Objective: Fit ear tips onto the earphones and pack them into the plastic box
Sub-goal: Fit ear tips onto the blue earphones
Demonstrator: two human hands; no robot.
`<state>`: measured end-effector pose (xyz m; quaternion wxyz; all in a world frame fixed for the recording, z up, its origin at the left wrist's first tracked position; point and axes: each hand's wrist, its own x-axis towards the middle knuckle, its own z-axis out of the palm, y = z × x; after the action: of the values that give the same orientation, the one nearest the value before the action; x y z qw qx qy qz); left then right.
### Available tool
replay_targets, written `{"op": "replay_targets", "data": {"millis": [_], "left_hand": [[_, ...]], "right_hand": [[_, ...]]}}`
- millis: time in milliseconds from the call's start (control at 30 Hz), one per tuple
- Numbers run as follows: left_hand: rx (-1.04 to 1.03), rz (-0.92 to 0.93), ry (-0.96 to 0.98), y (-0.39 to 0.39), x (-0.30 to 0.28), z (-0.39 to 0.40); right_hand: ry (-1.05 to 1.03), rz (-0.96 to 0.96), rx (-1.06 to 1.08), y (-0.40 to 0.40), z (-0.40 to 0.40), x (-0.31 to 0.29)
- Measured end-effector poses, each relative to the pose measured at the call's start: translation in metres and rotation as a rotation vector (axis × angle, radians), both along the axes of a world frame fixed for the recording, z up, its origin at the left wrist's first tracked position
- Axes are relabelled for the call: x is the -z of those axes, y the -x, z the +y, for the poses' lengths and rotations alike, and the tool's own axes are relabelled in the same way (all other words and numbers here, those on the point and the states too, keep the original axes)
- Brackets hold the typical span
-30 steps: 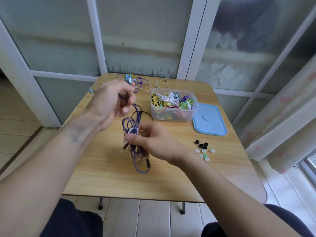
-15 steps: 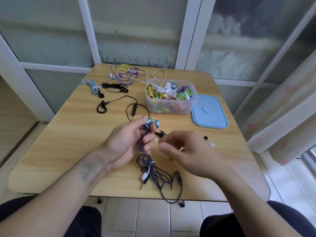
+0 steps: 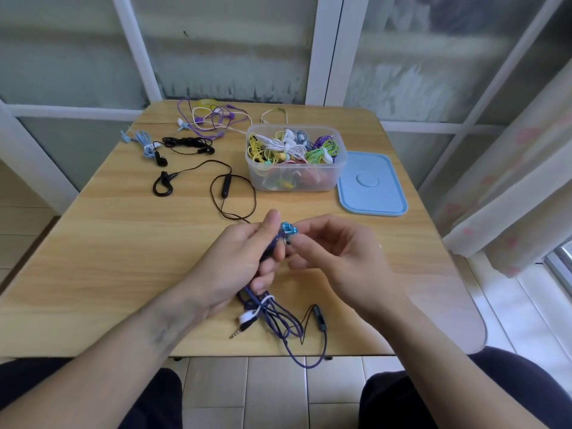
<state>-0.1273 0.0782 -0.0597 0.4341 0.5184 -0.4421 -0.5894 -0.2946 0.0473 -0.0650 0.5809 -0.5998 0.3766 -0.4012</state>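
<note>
My left hand grips the purple-corded earphones just below their metallic blue earbuds. The fingertips of my right hand pinch at one blue earbud; whether an ear tip sits between them is hidden. The bundled purple cord with its white tie and jack plug trails onto the table below my hands. The clear plastic box stands beyond, filled with several coiled coloured earphones. The loose ear tips are hidden behind my right hand.
The blue lid lies right of the box on the wooden table. Black earphones, a light blue pair, another black pair and purple and white cords lie at the back left. A curtain hangs right.
Both hands came down from chest height to just above the table. My right hand let go of the cord bundle, reached right, then came back to the blue earbuds.
</note>
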Motion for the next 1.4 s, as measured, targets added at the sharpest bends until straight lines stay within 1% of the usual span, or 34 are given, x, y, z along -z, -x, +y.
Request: {"op": "replay_targets", "data": {"millis": [100, 200, 300, 400, 500, 600, 667, 733, 900, 967, 1033, 1100, 1167, 1200, 1267, 1333, 1400], "left_hand": [[-0.046, -0.032, 0.019, 0.0, 0.0, 0.002], [-0.068, -0.06, 0.063, -0.002, -0.001, 0.005], [-0.043, -0.143, 0.09, -0.005, -0.004, 0.008], [0.059, -0.176, 0.052, -0.011, -0.006, 0.009], [0.184, -0.133, -0.027, -0.018, -0.004, 0.007], [0.22, -0.114, -0.071, -0.019, -0.003, 0.007], [0.197, -0.053, -0.081, -0.015, -0.006, 0.008], [0.143, 0.038, -0.097, -0.011, -0.008, 0.008], [0.038, 0.014, -0.046, 0.0, -0.001, 0.007], [0.013, 0.005, -0.046, 0.0, 0.001, 0.004], [0.014, -0.009, -0.047, 0.0, 0.001, 0.001], [-0.006, 0.016, -0.04, 0.0, 0.001, -0.001], [-0.028, 0.052, -0.035, -0.001, 0.002, -0.004], [-0.033, 0.06, -0.03, -0.002, 0.002, -0.005], [-0.033, 0.058, -0.011, -0.002, 0.002, -0.008], [-0.037, 0.066, -0.006, -0.001, 0.002, -0.009], [-0.043, 0.091, -0.011, 0.0, -0.001, -0.01]], "right_hand": [[0.001, -0.011, 0.033, -0.003, 0.002, -0.001], [0.075, 0.002, 0.047, -0.003, 0.003, 0.0], [0.192, 0.126, 0.049, 0.001, 0.003, 0.001], [0.273, 0.202, 0.073, 0.002, 0.005, 0.006], [0.278, 0.192, 0.089, 0.002, 0.006, 0.008], [0.248, 0.17, 0.031, 0.002, 0.008, 0.005], [0.252, 0.188, 0.011, 0.003, 0.008, 0.004], [0.301, 0.229, 0.026, 0.005, 0.006, 0.004], [0.355, 0.32, 0.091, 0.008, 0.005, -0.003], [0.344, 0.389, 0.143, 0.018, -0.003, -0.009], [0.345, 0.53, 0.228, 0.04, -0.016, -0.015], [0.346, 0.781, 0.306, 0.068, -0.031, -0.019], [0.253, 1.023, 0.276, 0.087, -0.038, -0.02], [0.195, 1.084, 0.24, 0.092, -0.039, -0.018], [0.148, 1.07, 0.217, 0.092, -0.04, -0.015], [0.175, 1.046, 0.229, 0.088, -0.041, -0.015], [0.196, 1.079, 0.223, 0.086, -0.042, -0.014]]}}
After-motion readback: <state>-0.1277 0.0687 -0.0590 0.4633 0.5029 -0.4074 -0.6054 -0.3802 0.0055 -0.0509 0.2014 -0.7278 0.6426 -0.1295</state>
